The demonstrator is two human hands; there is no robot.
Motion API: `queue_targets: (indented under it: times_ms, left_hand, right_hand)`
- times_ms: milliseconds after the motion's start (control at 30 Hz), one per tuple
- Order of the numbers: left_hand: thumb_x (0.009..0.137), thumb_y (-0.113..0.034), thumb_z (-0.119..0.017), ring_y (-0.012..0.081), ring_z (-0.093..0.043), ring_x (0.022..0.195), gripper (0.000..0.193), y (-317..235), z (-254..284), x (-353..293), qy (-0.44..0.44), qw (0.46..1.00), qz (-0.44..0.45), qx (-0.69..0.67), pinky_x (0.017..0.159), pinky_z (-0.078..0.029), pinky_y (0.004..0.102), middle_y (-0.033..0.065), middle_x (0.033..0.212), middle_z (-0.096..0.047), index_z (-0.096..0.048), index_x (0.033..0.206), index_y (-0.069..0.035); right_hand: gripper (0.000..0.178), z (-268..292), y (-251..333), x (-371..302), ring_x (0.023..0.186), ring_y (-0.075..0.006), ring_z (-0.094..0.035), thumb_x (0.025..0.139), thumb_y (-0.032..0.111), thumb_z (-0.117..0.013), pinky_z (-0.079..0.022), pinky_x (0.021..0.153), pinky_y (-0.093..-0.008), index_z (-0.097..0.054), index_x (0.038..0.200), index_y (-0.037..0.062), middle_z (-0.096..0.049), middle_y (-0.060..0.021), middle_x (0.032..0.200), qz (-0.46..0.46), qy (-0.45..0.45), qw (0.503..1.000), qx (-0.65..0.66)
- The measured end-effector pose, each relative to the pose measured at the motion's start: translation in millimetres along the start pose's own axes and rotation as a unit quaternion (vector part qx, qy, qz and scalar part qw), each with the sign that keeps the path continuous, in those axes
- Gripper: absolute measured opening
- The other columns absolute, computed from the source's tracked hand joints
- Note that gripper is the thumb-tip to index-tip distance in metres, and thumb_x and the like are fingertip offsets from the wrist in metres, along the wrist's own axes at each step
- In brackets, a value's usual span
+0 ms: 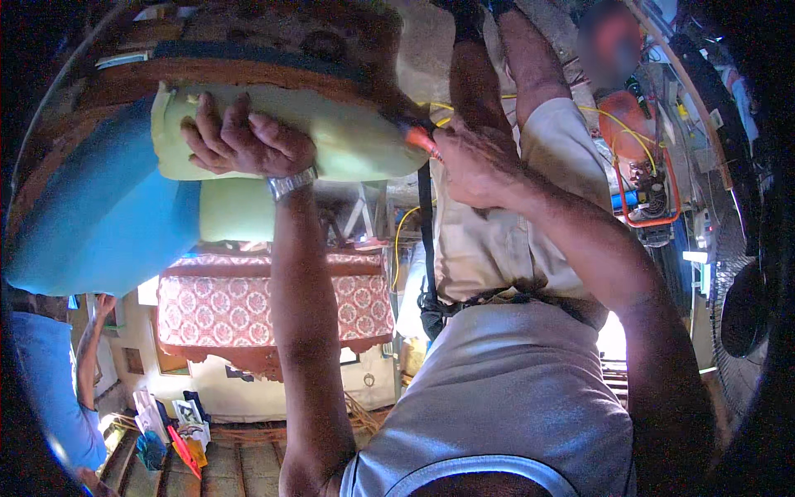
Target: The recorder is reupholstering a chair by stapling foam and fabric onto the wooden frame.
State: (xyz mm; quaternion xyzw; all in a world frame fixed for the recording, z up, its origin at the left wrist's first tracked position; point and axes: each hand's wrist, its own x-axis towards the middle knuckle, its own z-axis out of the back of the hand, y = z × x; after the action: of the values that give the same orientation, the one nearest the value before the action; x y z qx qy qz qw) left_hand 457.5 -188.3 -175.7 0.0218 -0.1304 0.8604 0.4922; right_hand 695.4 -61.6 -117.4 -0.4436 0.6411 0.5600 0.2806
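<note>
A pale yellow-green padded piece [348, 141], which looks like foam, lies along a brown wooden frame [240, 76]. My left hand [244, 141], with a metal watch on its wrist, presses on the left part of this foam, its fingers bent against the surface. At the foam's right end, my right hand [480, 166] is closed around a tool with an orange-red handle [422, 141]. The tool's dark front end points toward the frame, and its kind cannot be made out. A broad blue sheet or pad [116, 207] adjoins the foam on the left.
Another person in a blue shirt [50, 381] has a raised hand at the blue sheet's edge. A patterned red-and-white cloth [273, 306] hangs behind my left forearm. At right are an orange-framed machine [646, 182], a yellow hose [613, 116], a fan [741, 315] and another person [611, 41].
</note>
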Motion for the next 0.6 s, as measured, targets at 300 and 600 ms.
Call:
queue_targets:
  times_ms: [300, 600]
  left_hand:
    - [0.092, -0.037, -0.043, 0.0418, -0.037, 0.135, 0.035, -5.3, -0.4, -3.1, -0.006, 1.0, 0.02, -0.004, 0.111, -0.013, 0.0641, 0.013, 0.134, -0.058, -0.067, 0.096, -0.011]
    - [0.094, -0.038, -0.042, 0.0416, -0.036, 0.135, 0.037, 1.8, -3.9, 1.3, -0.012, 0.999, -0.007, -0.035, 0.111, -0.011, 0.0627, 0.0135, 0.133, -0.059, -0.068, 0.097, -0.012]
  right_hand:
    - [0.034, -55.7, -57.2, 12.6, 0.089, -0.0267, -0.06, 0.078, 0.016, -0.063, -0.046, 0.074, -0.0415, -0.056, 0.107, 0.0008, -0.057, -0.0147, 0.092, 0.026, 0.026, 0.966, 0.258]
    - [0.014, -78.7, -31.2, 2.8, 0.072, -0.0168, -0.06, 0.078, 0.01, -0.064, -0.044, 0.057, -0.0259, -0.06, 0.091, 0.0126, -0.063, -0.0073, 0.094, -0.117, -0.086, 0.599, 0.787]
